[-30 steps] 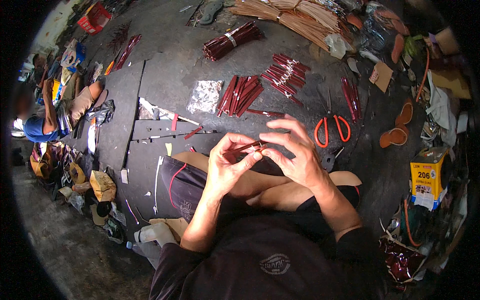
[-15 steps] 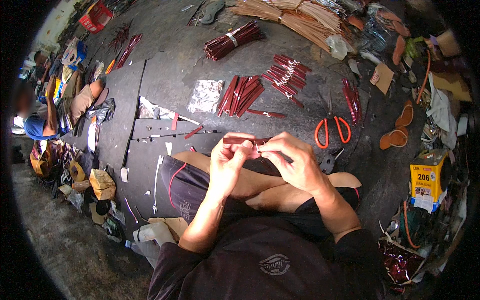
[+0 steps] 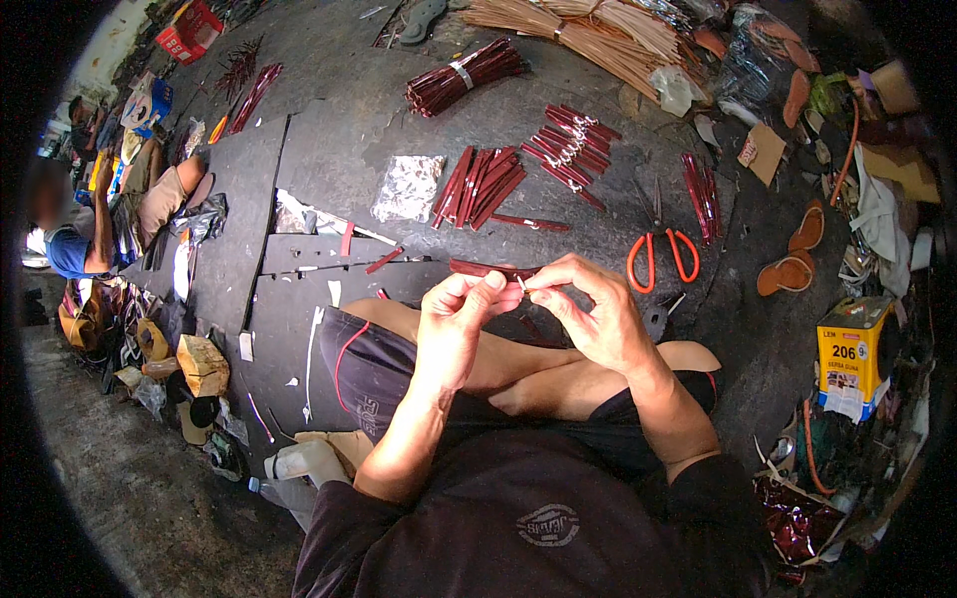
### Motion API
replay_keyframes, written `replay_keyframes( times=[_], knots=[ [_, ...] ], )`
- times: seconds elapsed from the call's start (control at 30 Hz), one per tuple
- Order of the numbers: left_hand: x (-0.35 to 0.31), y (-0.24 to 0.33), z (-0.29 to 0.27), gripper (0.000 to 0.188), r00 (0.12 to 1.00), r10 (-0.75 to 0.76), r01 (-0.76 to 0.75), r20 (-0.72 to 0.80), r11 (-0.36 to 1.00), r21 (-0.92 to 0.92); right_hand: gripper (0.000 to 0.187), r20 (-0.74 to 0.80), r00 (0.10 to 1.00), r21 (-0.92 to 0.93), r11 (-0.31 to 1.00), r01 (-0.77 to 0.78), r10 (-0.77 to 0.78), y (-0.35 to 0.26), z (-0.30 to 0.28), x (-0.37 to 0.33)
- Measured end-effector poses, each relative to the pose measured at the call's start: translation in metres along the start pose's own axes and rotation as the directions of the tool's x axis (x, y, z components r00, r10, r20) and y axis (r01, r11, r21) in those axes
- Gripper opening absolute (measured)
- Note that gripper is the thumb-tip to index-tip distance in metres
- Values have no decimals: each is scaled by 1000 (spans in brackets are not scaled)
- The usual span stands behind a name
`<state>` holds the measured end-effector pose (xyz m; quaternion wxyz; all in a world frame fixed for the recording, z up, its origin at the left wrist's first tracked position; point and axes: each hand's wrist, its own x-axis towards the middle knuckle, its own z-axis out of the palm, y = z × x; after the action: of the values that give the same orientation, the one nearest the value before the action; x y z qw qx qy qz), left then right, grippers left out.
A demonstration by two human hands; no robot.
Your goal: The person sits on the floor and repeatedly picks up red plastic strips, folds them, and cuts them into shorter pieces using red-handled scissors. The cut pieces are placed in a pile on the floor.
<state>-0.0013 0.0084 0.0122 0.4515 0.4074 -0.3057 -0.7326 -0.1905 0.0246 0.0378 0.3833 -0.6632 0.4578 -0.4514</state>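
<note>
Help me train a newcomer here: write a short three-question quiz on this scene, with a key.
1. True or false: the orange-handled scissors lie unheld.
2. Multiple choice: where is the silvery packet?
A. Left of the fanned pile of dark red strips
B. Right of that pile
C. On top of that pile
3. Fill in: the left hand holds a dark red ____.

Key: 1. True. 2. A. 3. Strip.

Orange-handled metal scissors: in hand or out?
Out: the orange-handled metal scissors lie on the dark floor, apart from the right hand; the left hand holds a dark-red strip.
</note>
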Motion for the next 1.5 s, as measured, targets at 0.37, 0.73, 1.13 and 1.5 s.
replay_keyframes(
  times=[0.37,0.73,1.13,1.5],
  knots=[
    [-8,0,3,15,983,174,-182,54,954,238,12,51,971,259,936,-240,234,-3,1,-3],
    [-10,0,11,25,969,245,-247,42,933,263,12,-91,993,3,997,-77,77,1,11,-4],
    [-11,3,13,24,929,360,-362,82,843,397,13,-72,982,207,966,-156,174,6,17,-8],
    [-8,0,9,28,829,531,-524,175,628,575,11,-100,965,368,910,-191,243,12,28,-13]
  ],
)
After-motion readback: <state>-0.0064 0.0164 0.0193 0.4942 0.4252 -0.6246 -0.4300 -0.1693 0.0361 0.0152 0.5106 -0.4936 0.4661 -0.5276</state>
